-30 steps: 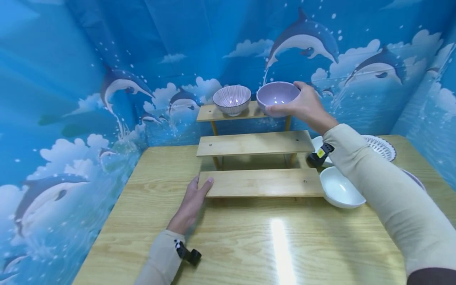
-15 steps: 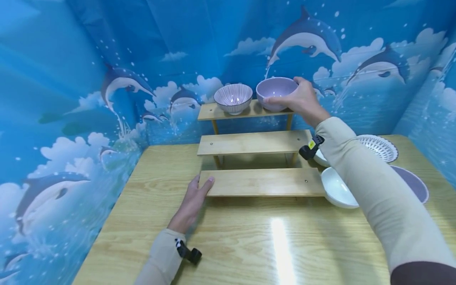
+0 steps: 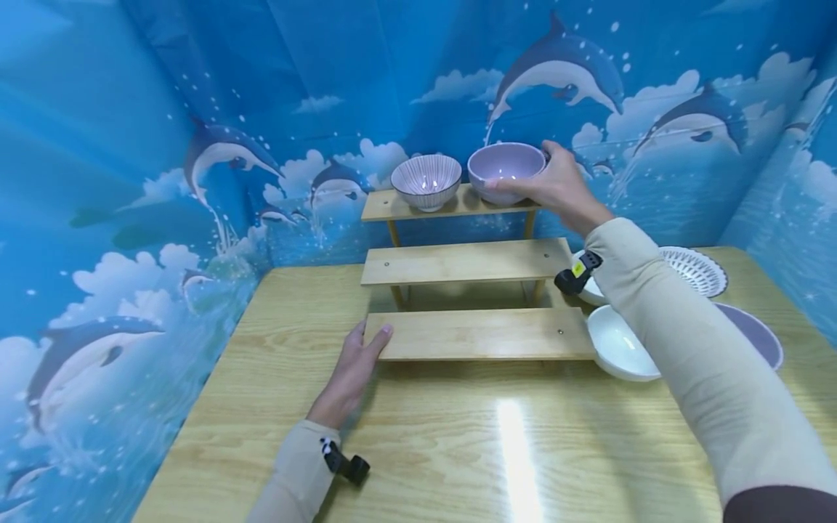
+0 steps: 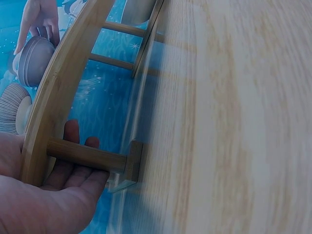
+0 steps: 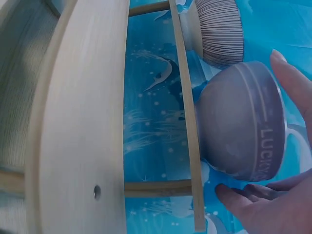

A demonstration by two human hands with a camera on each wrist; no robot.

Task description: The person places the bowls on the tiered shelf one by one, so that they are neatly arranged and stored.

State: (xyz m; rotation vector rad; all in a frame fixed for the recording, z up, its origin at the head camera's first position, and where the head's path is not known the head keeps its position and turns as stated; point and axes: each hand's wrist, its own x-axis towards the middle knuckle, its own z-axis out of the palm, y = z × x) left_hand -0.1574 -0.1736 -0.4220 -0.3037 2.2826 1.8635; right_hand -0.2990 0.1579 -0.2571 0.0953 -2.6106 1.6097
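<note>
A wooden three-tier shelf stand (image 3: 467, 262) stands on the table against the backdrop. My left hand (image 3: 352, 370) grips the left end of its lowest board, thumb on top. In the left wrist view, the fingers (image 4: 73, 178) of that hand curl beneath the board beside a round crossbar. On the top board a purple bowl (image 3: 506, 161) sits upright at the right, lettering on its side in the right wrist view. My right hand (image 3: 564, 189) holds it by the side, thumb in front and fingers behind. Left of it stands a striped bowl (image 3: 426, 181), close but apart.
Right of the stand are a white bowl (image 3: 624, 345), a patterned openwork dish (image 3: 696, 271), another white dish (image 3: 591, 292) and a purple dish (image 3: 752, 335), partly hidden by my right sleeve. A dolphin-print backdrop (image 3: 314, 94) closes off the back and sides.
Over the last second, my right hand has set the purple bowl slightly farther back onto the top board. It has barely moved in the last half second. My left hand stays in place.
</note>
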